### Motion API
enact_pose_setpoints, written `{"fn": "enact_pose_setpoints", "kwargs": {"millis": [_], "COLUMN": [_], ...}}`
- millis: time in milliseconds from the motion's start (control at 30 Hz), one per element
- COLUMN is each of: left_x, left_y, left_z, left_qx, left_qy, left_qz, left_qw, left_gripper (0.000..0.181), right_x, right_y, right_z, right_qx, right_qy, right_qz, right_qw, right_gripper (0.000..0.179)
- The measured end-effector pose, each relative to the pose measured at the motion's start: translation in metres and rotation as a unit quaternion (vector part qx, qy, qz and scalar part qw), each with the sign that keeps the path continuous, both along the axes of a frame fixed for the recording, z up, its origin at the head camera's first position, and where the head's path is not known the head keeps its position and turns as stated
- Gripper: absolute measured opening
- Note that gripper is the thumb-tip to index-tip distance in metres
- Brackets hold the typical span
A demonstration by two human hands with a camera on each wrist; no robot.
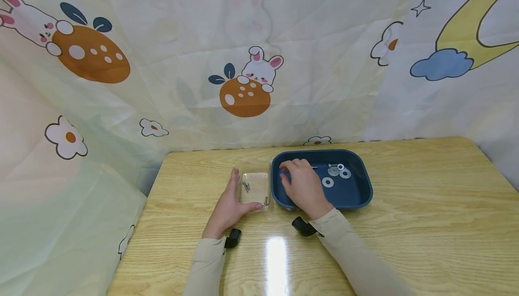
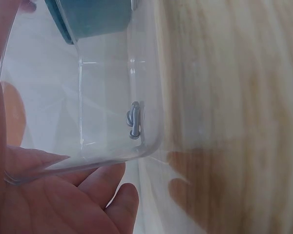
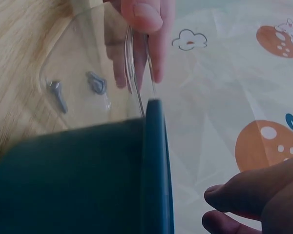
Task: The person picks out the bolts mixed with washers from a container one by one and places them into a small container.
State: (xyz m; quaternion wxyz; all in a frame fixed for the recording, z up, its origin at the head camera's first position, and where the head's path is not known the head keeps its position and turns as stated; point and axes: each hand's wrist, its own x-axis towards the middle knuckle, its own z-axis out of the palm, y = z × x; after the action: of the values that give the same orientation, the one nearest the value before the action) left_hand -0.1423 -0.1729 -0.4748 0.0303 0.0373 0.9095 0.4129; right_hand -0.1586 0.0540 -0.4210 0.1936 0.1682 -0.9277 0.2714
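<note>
My left hand (image 1: 226, 209) holds a clear plastic box (image 1: 256, 175) at its near-left corner, the thumb along the near rim and the fingers along the left side. Inside the box lie small metal screws (image 1: 246, 186), some at its left side and some near the right front corner. Over the left part of a dark blue tray (image 1: 362, 201) is my right hand (image 1: 305, 187), its fingers bent and the thumb apart from them. Nothing shows between its thumb and fingertip (image 3: 217, 222) in the right wrist view. Flat washers (image 1: 328, 182) and a few screws (image 1: 333, 166) lie in the tray.
Box and tray stand side by side on a wooden table (image 1: 425, 206), the tray on the right. A patterned cloth (image 1: 324, 70) hangs behind the table and along its left side. Black wrist mounts (image 1: 303, 226) sit on both sleeves.
</note>
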Motion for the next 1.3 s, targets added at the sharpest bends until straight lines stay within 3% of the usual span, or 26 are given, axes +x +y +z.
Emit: {"fn": "enact_pose_setpoints", "kwargs": {"millis": [433,1300], "left_x": [-0.001,-0.001], "left_y": [-0.001,-0.001], "left_z": [0.000,-0.003], "left_qx": [-0.004,-0.004], "left_qy": [-0.007,-0.005], "left_qz": [0.005,0.003], "left_qw": [1.0000,1.0000], "left_gripper": [0.131,0.129], "right_x": [-0.002,-0.011], "right_y": [0.016,0.046], "right_z": [-0.002,-0.014], "right_qx": [-0.009,0.016], "right_qy": [0.003,-0.067], "right_qz": [-0.006,-0.033], "right_qw": [0.9999,0.9971], "right_gripper": [0.017,0.030]}}
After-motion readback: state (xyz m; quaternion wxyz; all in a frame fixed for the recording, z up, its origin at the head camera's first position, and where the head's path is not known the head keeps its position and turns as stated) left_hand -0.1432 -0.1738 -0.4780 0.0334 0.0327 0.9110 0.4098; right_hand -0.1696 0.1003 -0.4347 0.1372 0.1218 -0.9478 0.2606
